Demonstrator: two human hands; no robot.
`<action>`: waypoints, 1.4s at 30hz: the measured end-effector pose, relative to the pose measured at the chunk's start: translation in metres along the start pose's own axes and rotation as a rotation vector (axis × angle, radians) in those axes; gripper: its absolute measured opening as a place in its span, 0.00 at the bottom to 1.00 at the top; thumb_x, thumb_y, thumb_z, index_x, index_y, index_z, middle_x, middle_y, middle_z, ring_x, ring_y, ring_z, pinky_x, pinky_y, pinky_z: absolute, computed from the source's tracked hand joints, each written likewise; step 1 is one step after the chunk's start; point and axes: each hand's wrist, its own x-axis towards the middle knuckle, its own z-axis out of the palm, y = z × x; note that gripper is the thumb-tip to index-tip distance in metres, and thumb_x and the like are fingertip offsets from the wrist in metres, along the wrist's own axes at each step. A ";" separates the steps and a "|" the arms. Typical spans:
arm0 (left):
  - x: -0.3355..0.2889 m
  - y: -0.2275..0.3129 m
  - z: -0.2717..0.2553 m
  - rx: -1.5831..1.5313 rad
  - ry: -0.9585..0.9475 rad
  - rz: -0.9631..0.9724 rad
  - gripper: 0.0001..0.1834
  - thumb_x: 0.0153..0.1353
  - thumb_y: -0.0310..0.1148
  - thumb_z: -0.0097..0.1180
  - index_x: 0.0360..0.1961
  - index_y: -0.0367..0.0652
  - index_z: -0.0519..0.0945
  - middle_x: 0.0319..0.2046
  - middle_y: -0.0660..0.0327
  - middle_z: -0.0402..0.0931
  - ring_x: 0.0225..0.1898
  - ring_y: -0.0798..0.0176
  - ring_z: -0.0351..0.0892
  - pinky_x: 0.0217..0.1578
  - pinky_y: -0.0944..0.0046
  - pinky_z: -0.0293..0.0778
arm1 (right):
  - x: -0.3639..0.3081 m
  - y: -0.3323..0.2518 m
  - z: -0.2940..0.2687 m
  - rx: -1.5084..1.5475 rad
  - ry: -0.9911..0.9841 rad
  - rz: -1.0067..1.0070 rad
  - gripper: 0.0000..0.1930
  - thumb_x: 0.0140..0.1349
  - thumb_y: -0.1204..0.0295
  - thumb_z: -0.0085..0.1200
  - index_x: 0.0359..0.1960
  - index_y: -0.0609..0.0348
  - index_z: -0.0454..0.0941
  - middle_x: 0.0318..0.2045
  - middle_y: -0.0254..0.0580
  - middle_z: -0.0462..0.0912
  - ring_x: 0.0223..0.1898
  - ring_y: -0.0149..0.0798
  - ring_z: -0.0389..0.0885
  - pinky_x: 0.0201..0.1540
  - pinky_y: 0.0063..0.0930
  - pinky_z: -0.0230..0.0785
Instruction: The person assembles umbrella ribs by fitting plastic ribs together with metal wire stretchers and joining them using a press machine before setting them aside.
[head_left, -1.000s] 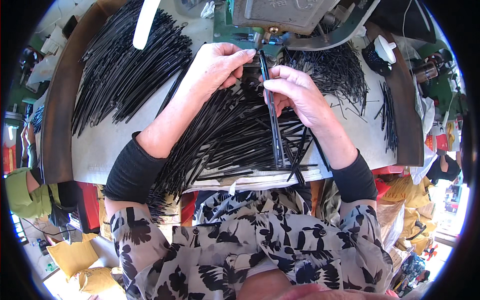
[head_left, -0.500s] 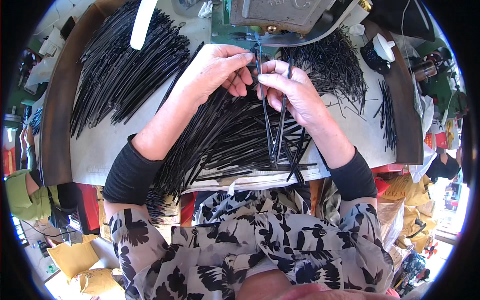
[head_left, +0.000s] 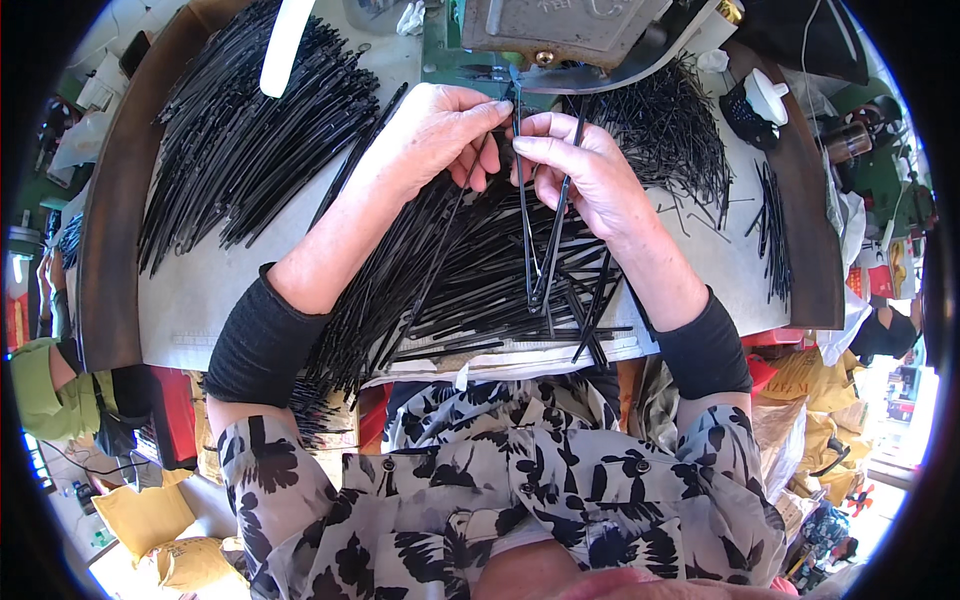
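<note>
Both hands work just below the press-like metal machine (head_left: 550,28). My right hand (head_left: 585,175) is closed on a jointed black metal rod (head_left: 528,240), folded into a narrow V with its hinge pointing toward me. At the rod's upper end, the thumb and forefinger of my left hand (head_left: 435,135) are pinched together beside the machine's working point. A thinner black rod (head_left: 437,265) slants down from my left fingers over the loose pile. Fingers and rods overlap at the upper ends, so the exact contact there is hidden.
A dense heap of long black rods (head_left: 270,130) covers the left of the table. More rods (head_left: 450,270) lie in front of me, and shorter thin ones (head_left: 660,130) pile up at right. Brown raised borders (head_left: 112,230) edge the table. A white strip (head_left: 287,50) hangs near the machine.
The hinge end of the V-shaped rod has swung slightly left and away from me. A thin rod now slants from my left fingers. Both hands stay near the machine.
</note>
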 end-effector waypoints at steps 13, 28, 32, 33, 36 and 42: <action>-0.002 -0.002 0.001 0.004 0.029 0.036 0.20 0.61 0.45 0.52 0.29 0.35 0.79 0.11 0.64 0.71 0.10 0.74 0.69 0.11 0.76 0.62 | -0.005 -0.003 0.009 0.250 -0.025 0.086 0.12 0.60 0.65 0.53 0.37 0.61 0.75 0.22 0.36 0.77 0.16 0.23 0.70 0.17 0.15 0.59; -0.003 0.001 -0.001 0.482 -0.061 0.084 0.16 0.61 0.42 0.52 0.34 0.39 0.82 0.13 0.64 0.74 0.09 0.76 0.66 0.11 0.76 0.62 | -0.028 0.002 -0.039 0.122 0.044 0.073 0.15 0.64 0.61 0.46 0.39 0.64 0.70 0.27 0.44 0.79 0.25 0.37 0.82 0.27 0.24 0.76; -0.004 -0.008 0.008 0.690 -0.029 0.246 0.13 0.58 0.37 0.54 0.35 0.39 0.82 0.17 0.61 0.76 0.15 0.73 0.71 0.19 0.72 0.66 | -0.029 0.001 -0.041 0.091 0.147 -0.013 0.16 0.66 0.61 0.42 0.42 0.65 0.69 0.29 0.47 0.79 0.31 0.40 0.82 0.33 0.27 0.76; -0.005 -0.011 0.009 0.776 0.002 0.333 0.12 0.56 0.36 0.55 0.34 0.38 0.82 0.19 0.59 0.77 0.18 0.70 0.74 0.23 0.69 0.70 | -0.027 0.001 -0.040 0.187 0.171 -0.055 0.16 0.66 0.62 0.42 0.42 0.65 0.69 0.30 0.48 0.79 0.33 0.41 0.82 0.35 0.28 0.76; -0.006 -0.005 0.021 0.873 -0.002 0.416 0.11 0.54 0.36 0.56 0.33 0.39 0.81 0.22 0.54 0.78 0.24 0.57 0.78 0.30 0.64 0.72 | -0.018 0.012 -0.073 0.432 0.132 -0.132 0.15 0.67 0.64 0.40 0.42 0.65 0.70 0.30 0.46 0.79 0.35 0.43 0.81 0.41 0.35 0.76; -0.006 -0.005 0.026 1.044 -0.032 0.434 0.11 0.53 0.36 0.56 0.34 0.41 0.81 0.23 0.53 0.78 0.26 0.51 0.78 0.30 0.60 0.72 | -0.028 -0.006 -0.103 0.605 0.227 -0.222 0.12 0.66 0.65 0.44 0.41 0.62 0.72 0.25 0.34 0.72 0.20 0.29 0.63 0.25 0.24 0.57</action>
